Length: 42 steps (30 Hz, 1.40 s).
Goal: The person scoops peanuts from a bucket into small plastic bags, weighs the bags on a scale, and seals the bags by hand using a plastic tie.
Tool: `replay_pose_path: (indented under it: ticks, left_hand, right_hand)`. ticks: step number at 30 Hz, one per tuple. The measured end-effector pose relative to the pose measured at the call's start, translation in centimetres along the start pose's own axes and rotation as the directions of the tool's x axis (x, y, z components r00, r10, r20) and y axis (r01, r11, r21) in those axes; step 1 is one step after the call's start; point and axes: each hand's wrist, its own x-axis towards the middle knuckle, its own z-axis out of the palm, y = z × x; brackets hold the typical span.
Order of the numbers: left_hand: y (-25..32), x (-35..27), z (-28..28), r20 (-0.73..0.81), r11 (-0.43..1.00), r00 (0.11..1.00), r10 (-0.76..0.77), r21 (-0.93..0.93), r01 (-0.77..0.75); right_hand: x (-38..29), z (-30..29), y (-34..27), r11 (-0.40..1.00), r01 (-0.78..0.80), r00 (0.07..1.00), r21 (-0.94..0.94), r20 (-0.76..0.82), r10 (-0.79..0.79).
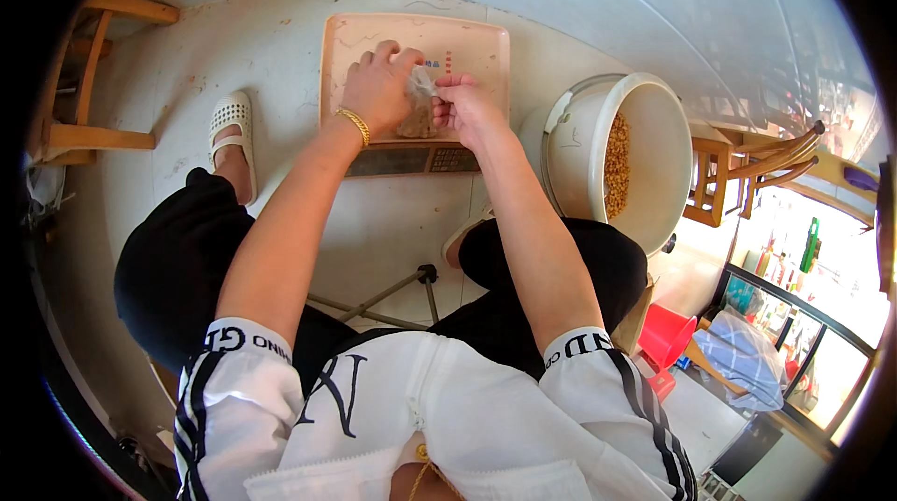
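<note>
A small clear plastic bag (419, 112) stands on the pale pink platform (364, 28) of a digital weighing scale. Something light brown fills its lower part, too blurred to name. My left hand (382, 87), with a gold bracelet at the wrist, holds the bag's upper left side. Thumb and fingers of my right hand (464, 107) pinch the bag's gathered top from the right. Along the scale's near edge runs a dark display and keypad panel (420, 159), partly covered by my forearms.
Right of the scale, a large white bucket (648, 98) leans over, holding golden-yellow kernels (617, 171). Wooden stool parts (115, 136) stand at left, and a wooden chair (711, 182) at right. Crossed metal legs (378, 305) sit between my knees. Lower right is a red plastic container (666, 336).
</note>
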Motion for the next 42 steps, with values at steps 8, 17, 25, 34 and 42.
replay_pose_path:
  ticks: [8,17,25,34,42]
  left_hand:
    - [1.1,-1.3,0.4,0.148,0.964,0.985,0.093,0.234,-0.127]
    - [3.1,0.4,-5.8,-0.097,0.994,0.991,0.091,0.075,-0.084]
    - [7.3,-6.5,-25.0,-0.495,0.999,0.868,-0.031,-0.002,0.034]
    - [3.7,-29.7,-41.1,-0.643,0.802,0.601,-0.474,-0.032,0.597]
    - [-4.7,-46.0,-34.9,0.154,0.457,0.478,-0.865,-0.153,0.876]
  right_hand:
    - [-2.9,0.9,-3.3,0.947,0.255,0.964,-0.193,-0.026,-0.265]
    - [-12.4,-1.7,-9.5,0.718,0.429,0.903,-0.548,0.272,-0.332]
    - [-13.5,-2.2,-8.9,0.729,0.470,0.882,-0.498,0.231,-0.411]
    - [-13.2,-0.6,-9.5,0.633,0.530,0.848,-0.565,0.330,-0.416]
    - [-12.9,0.1,-8.7,0.550,0.511,0.859,-0.660,0.403,-0.314]
